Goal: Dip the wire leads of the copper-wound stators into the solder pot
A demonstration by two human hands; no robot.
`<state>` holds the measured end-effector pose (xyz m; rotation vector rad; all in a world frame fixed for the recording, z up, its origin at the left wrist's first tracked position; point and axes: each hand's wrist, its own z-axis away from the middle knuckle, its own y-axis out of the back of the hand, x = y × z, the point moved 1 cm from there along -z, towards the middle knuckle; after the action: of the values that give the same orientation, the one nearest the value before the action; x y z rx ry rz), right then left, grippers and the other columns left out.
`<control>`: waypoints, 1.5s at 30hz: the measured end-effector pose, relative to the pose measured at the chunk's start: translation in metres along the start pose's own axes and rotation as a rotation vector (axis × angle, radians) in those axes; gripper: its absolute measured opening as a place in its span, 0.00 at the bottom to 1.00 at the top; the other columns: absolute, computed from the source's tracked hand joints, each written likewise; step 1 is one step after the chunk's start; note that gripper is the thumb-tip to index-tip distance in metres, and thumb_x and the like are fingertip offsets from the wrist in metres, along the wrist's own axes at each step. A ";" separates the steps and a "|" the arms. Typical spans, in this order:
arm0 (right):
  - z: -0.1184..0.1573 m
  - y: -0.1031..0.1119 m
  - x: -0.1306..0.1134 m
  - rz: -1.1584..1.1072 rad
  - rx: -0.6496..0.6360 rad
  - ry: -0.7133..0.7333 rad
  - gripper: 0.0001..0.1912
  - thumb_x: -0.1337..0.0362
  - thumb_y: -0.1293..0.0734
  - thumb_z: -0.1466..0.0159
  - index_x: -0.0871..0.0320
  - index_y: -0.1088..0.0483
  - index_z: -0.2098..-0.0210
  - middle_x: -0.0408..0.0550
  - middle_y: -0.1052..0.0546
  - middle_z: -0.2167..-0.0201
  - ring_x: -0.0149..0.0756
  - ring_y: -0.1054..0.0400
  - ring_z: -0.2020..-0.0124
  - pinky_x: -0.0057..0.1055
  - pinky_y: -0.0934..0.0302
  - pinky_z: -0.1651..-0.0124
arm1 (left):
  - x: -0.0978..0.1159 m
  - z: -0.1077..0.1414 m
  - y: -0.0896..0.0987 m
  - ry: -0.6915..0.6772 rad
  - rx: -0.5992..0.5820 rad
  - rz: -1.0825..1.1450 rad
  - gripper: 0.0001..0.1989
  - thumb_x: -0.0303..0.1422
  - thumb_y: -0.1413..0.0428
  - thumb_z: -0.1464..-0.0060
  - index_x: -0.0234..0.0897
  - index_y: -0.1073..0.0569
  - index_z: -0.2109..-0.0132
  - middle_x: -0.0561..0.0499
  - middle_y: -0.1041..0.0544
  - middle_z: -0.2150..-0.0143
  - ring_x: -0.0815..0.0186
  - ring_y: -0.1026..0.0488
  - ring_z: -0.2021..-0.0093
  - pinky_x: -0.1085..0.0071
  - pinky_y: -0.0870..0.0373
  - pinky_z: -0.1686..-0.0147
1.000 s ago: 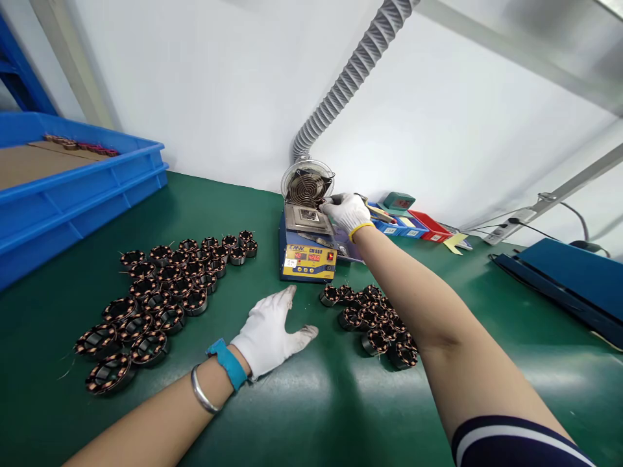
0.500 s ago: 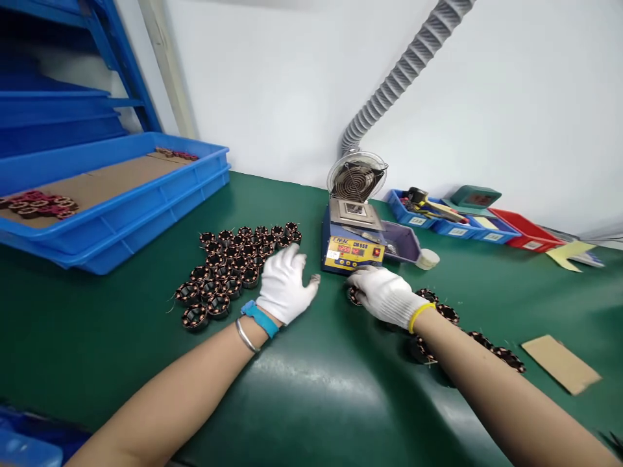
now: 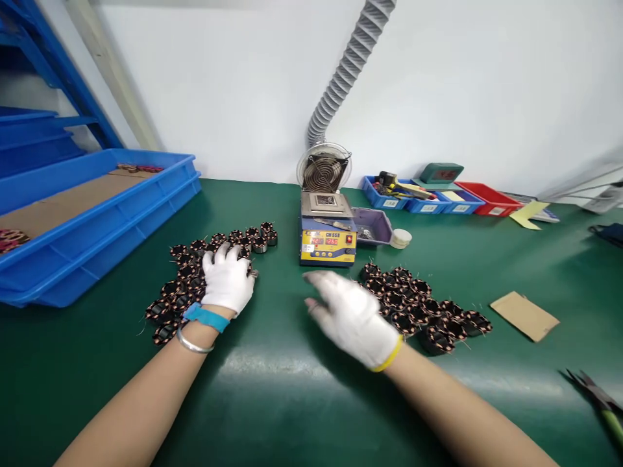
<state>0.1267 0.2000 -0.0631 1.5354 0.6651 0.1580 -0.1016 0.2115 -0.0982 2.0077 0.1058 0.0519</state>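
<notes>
wound rings (image 3: 260, 245) lie in a left cluster (image 3: 187, 272) and a right cluster (image 3: 419, 314) on the counter (image 3: 272, 402), too overlapped to count. the left hand (image 3: 228, 280) has moved over the left cluster, its grip hidden; whether it holds one i cannot tell. the right hand (image 3: 353, 318), just now at a ring, is loosely spread and looks empty, so handling seems to have shifted leftward. beyond: one machine (image 3: 328, 241), three small blue bins (image 3: 390, 203), one red bin (image 3: 491, 201).

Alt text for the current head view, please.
Gloved left hand over one cluster of copper-wound rings; gloved right hand, open, beside another cluster. Farther back between them, a yellow-fronted machine stands on a green table.
</notes>
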 end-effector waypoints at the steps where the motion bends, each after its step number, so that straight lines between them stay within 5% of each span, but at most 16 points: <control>1: 0.003 -0.011 -0.006 -0.203 -0.037 -0.030 0.27 0.56 0.38 0.37 0.51 0.39 0.39 0.52 0.28 0.48 0.46 0.31 0.51 0.41 0.36 0.50 | 0.009 0.004 0.002 -0.039 0.017 0.063 0.11 0.37 0.48 0.46 0.37 0.23 0.67 0.42 0.29 0.43 0.46 0.38 0.41 0.44 0.44 0.43; 4: 0.001 -0.038 -0.010 -0.712 -0.117 -0.167 0.32 0.53 0.36 0.38 0.53 0.43 0.37 0.49 0.26 0.50 0.43 0.29 0.53 0.40 0.35 0.50 | 0.037 0.019 0.008 -0.193 0.019 0.306 0.09 0.35 0.49 0.46 0.37 0.26 0.66 0.43 0.26 0.46 0.52 0.28 0.50 0.53 0.34 0.48; 7: -0.008 -0.051 0.000 -1.076 -0.067 -0.173 0.24 0.56 0.38 0.36 0.55 0.35 0.42 0.47 0.25 0.51 0.41 0.30 0.51 0.37 0.36 0.47 | 0.057 0.033 0.010 -0.330 0.036 0.488 0.06 0.33 0.48 0.48 0.38 0.28 0.65 0.43 0.23 0.52 0.54 0.25 0.55 0.56 0.29 0.53; 10: -0.014 -0.058 0.007 -1.287 -0.023 -0.223 0.21 0.59 0.37 0.38 0.59 0.32 0.47 0.49 0.24 0.53 0.40 0.30 0.50 0.36 0.35 0.47 | 0.062 0.037 0.006 -0.262 0.109 0.683 0.15 0.37 0.44 0.50 0.37 0.31 0.55 0.40 0.27 0.46 0.55 0.24 0.54 0.59 0.26 0.55; 13: -0.015 -0.065 0.008 -1.230 0.081 -0.246 0.23 0.60 0.33 0.41 0.57 0.32 0.47 0.48 0.23 0.54 0.38 0.28 0.54 0.34 0.33 0.49 | 0.062 0.034 -0.003 -0.097 0.002 0.791 0.26 0.37 0.44 0.52 0.37 0.35 0.46 0.40 0.35 0.38 0.57 0.25 0.52 0.62 0.25 0.54; 18: -0.013 -0.063 0.005 -0.860 0.200 -0.247 0.25 0.61 0.27 0.49 0.49 0.29 0.51 0.43 0.23 0.57 0.38 0.27 0.58 0.36 0.31 0.52 | 0.062 0.030 -0.011 -0.006 -0.215 0.927 0.29 0.37 0.44 0.56 0.35 0.32 0.45 0.45 0.24 0.48 0.55 0.27 0.48 0.58 0.30 0.45; 22: -0.013 -0.058 0.006 -0.901 0.245 -0.243 0.21 0.65 0.29 0.48 0.52 0.28 0.54 0.44 0.22 0.59 0.37 0.27 0.60 0.34 0.30 0.54 | 0.065 0.029 -0.007 0.109 -0.258 0.972 0.27 0.37 0.44 0.58 0.34 0.28 0.48 0.43 0.22 0.51 0.55 0.24 0.53 0.60 0.27 0.50; 24: -0.014 -0.058 0.008 -0.970 0.275 -0.231 0.22 0.66 0.30 0.48 0.55 0.29 0.53 0.46 0.23 0.58 0.37 0.27 0.60 0.35 0.30 0.53 | 0.064 0.025 -0.002 0.176 -0.377 1.032 0.17 0.37 0.46 0.58 0.35 0.25 0.60 0.45 0.19 0.61 0.59 0.22 0.64 0.65 0.24 0.64; 27: -0.016 -0.060 0.010 -1.079 0.292 -0.248 0.22 0.66 0.32 0.47 0.58 0.30 0.52 0.48 0.22 0.60 0.36 0.26 0.62 0.34 0.29 0.55 | 0.051 0.017 0.007 0.207 -0.690 1.173 0.08 0.36 0.47 0.57 0.36 0.27 0.72 0.51 0.23 0.78 0.69 0.33 0.84 0.74 0.37 0.84; 30: -0.016 -0.062 0.009 -1.144 0.286 -0.272 0.21 0.66 0.31 0.47 0.59 0.30 0.53 0.49 0.22 0.62 0.36 0.26 0.64 0.33 0.28 0.59 | 0.032 0.010 0.015 0.148 -0.953 1.373 0.07 0.35 0.44 0.61 0.35 0.29 0.75 0.54 0.31 0.88 0.72 0.43 0.89 0.76 0.49 0.89; 31: -0.016 -0.062 0.009 -1.157 0.286 -0.278 0.21 0.66 0.31 0.48 0.59 0.30 0.54 0.49 0.22 0.62 0.36 0.26 0.65 0.33 0.28 0.60 | 0.027 0.008 0.015 0.141 -0.934 1.473 0.07 0.36 0.44 0.61 0.35 0.29 0.76 0.55 0.35 0.90 0.72 0.43 0.90 0.75 0.48 0.88; 33: -0.017 -0.063 0.009 -1.186 0.296 -0.293 0.21 0.66 0.31 0.47 0.59 0.31 0.54 0.49 0.22 0.61 0.36 0.26 0.64 0.33 0.28 0.59 | 0.020 0.005 0.014 0.198 -0.694 1.640 0.11 0.40 0.45 0.58 0.36 0.31 0.77 0.57 0.40 0.91 0.71 0.44 0.89 0.74 0.45 0.86; 36: -0.018 -0.065 0.010 -1.227 0.318 -0.307 0.21 0.65 0.30 0.47 0.59 0.31 0.53 0.50 0.22 0.60 0.36 0.26 0.64 0.34 0.28 0.58 | 0.025 0.010 0.009 0.284 -0.361 1.555 0.19 0.48 0.50 0.50 0.36 0.31 0.72 0.55 0.34 0.85 0.71 0.39 0.85 0.73 0.41 0.83; 41: -0.017 -0.065 0.012 -1.208 0.306 -0.280 0.21 0.65 0.30 0.48 0.59 0.31 0.54 0.50 0.22 0.61 0.36 0.27 0.64 0.34 0.29 0.58 | 0.055 0.023 0.006 0.157 -0.380 1.216 0.17 0.47 0.46 0.50 0.37 0.34 0.75 0.56 0.32 0.81 0.71 0.38 0.80 0.74 0.40 0.80; 45: -0.016 -0.064 0.009 -1.200 0.297 -0.287 0.21 0.66 0.30 0.48 0.59 0.31 0.54 0.49 0.22 0.62 0.35 0.27 0.65 0.33 0.28 0.61 | 0.056 0.027 0.013 0.223 -0.126 1.252 0.11 0.38 0.46 0.51 0.38 0.34 0.77 0.57 0.34 0.83 0.71 0.38 0.81 0.74 0.39 0.79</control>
<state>0.1064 0.2145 -0.1248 1.1617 1.2921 -1.0773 -0.0428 0.1869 -0.0988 1.6452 -0.9897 1.0351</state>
